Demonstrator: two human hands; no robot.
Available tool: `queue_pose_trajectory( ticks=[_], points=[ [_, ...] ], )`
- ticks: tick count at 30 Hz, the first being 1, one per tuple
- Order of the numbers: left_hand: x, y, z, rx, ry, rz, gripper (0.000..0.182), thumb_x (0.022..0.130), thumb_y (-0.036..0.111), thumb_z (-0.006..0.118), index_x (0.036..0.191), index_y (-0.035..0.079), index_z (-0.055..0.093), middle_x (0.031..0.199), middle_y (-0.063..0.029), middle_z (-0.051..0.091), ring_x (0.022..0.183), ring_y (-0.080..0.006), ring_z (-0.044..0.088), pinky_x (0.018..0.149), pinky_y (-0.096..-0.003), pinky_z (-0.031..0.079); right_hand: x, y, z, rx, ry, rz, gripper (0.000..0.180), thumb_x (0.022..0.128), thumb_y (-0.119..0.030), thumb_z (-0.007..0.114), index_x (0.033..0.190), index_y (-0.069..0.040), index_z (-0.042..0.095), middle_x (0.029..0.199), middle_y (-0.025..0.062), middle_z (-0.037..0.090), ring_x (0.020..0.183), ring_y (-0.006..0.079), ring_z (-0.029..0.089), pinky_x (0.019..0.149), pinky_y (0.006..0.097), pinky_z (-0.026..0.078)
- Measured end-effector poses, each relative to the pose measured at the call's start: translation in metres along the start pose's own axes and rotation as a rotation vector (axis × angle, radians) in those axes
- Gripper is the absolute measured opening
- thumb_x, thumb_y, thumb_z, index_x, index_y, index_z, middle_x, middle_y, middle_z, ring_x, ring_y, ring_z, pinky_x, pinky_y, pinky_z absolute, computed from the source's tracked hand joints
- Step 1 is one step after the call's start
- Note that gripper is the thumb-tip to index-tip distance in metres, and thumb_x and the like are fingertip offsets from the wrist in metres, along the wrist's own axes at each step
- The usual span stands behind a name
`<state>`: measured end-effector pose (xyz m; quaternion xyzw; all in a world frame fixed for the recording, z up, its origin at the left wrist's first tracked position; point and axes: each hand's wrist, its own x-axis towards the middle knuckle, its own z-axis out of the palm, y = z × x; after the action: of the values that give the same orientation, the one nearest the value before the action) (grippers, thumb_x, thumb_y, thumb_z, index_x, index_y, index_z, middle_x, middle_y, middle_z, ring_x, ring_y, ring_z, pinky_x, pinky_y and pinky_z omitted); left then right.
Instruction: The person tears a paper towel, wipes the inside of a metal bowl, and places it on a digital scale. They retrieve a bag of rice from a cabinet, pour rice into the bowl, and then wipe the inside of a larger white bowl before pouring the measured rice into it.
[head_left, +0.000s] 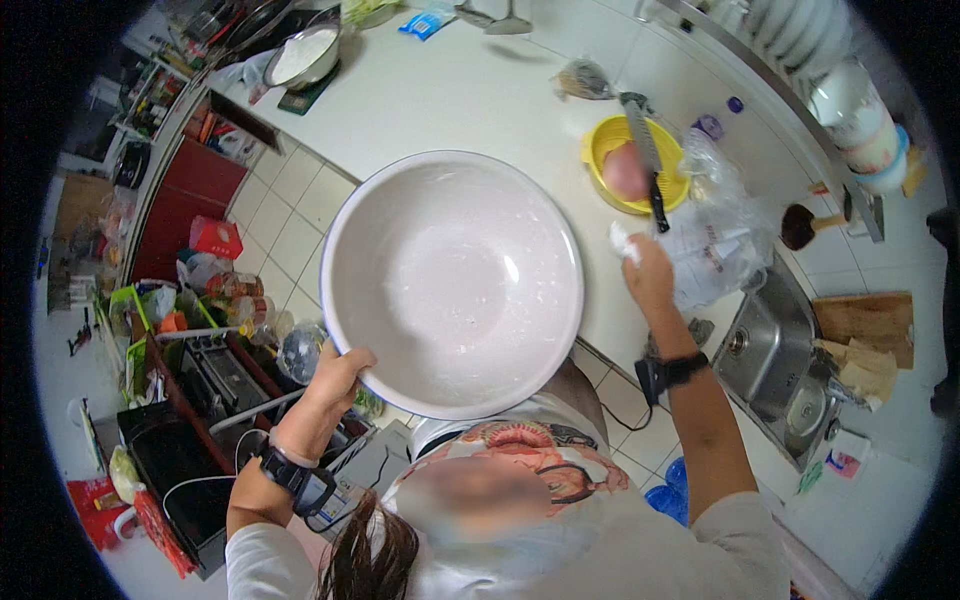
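My left hand (341, 375) grips the near-left rim of a large white basin (457, 277) with a blue edge. The basin is tilted towards me, and its inside shows small wet spots or specks. To the right of it, my right hand (649, 274) holds a crumpled white tissue or cloth (624, 241) over the white countertop (480, 97). Just beyond that hand stands a yellow plastic basket (600, 142) with a pink piece of raw meat (625, 172) in it. A knife (651, 161) with a black handle lies across the basket.
Clear plastic bags (712, 247) lie beside the basket, near a steel sink (772, 345). At the far left, a metal bowl of white powder (306, 58) sits on a kitchen scale (309, 97). A shelf rack (225, 375) with jars is on my left.
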<state>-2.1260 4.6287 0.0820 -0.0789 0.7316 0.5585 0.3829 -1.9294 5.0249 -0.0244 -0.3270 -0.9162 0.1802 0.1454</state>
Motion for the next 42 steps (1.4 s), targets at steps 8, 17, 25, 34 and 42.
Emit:
queue_pose_trajectory(
  ticks=[8,17,25,34,42],
  points=[
    [-0.004,0.025,0.029,0.104,-0.16,0.076,0.047,0.066,-0.001,0.057,0.111,-0.009,0.044,0.094,-0.0168,0.057,0.081,-0.0257,0.057,0.07,-0.0351,0.048,0.072,-0.158,0.049,0.373,-0.03,-0.05,0.025,0.074,-0.015,0.061,0.097,-0.007,0.055,0.088,0.0204,0.059,0.081,0.0387,0.057,0.071,0.0441,0.046],
    [-0.023,0.045,0.039,0.222,-0.17,0.253,0.052,0.067,-0.002,0.058,0.116,-0.004,0.042,0.099,-0.0144,0.055,0.085,-0.0229,0.056,0.074,-0.0341,0.048,-0.018,-0.22,0.047,0.654,-0.615,-0.854,0.023,0.071,-0.014,0.058,0.093,-0.013,0.053,0.085,0.0147,0.055,0.079,0.0362,0.056,0.072,0.0467,0.045],
    [-0.037,0.047,0.041,0.259,-0.134,0.218,0.043,0.068,0.0,0.056,0.109,-0.006,0.049,0.093,-0.0103,0.059,0.082,-0.0176,0.057,0.071,-0.0301,0.048,0.089,-0.162,0.005,1.27,0.54,-0.001,0.015,0.075,-0.009,0.062,0.081,-0.003,0.051,0.067,0.0029,0.051,0.058,0.0099,0.05,0.051,0.0263,0.041],
    [-0.032,0.047,0.039,0.306,-0.205,0.283,0.05,0.066,0.0,0.057,0.114,-0.006,0.045,0.098,-0.0106,0.056,0.086,-0.0189,0.054,0.072,-0.0307,0.046,0.018,-0.251,-0.019,0.822,-0.059,-0.716,0.034,0.067,-0.007,0.062,0.1,-0.013,0.058,0.081,0.0112,0.052,0.069,0.0295,0.056,0.061,0.0403,0.048],
    [-0.032,0.051,0.042,0.314,-0.219,0.289,0.051,0.067,0.002,0.057,0.116,-0.007,0.044,0.095,-0.0123,0.058,0.082,-0.0208,0.056,0.071,-0.0322,0.047,0.1,-0.196,-0.048,0.377,0.384,-0.398,0.028,0.074,-0.018,0.06,0.102,-0.012,0.058,0.084,0.0139,0.058,0.068,0.0334,0.059,0.059,0.0408,0.049]
  ],
)
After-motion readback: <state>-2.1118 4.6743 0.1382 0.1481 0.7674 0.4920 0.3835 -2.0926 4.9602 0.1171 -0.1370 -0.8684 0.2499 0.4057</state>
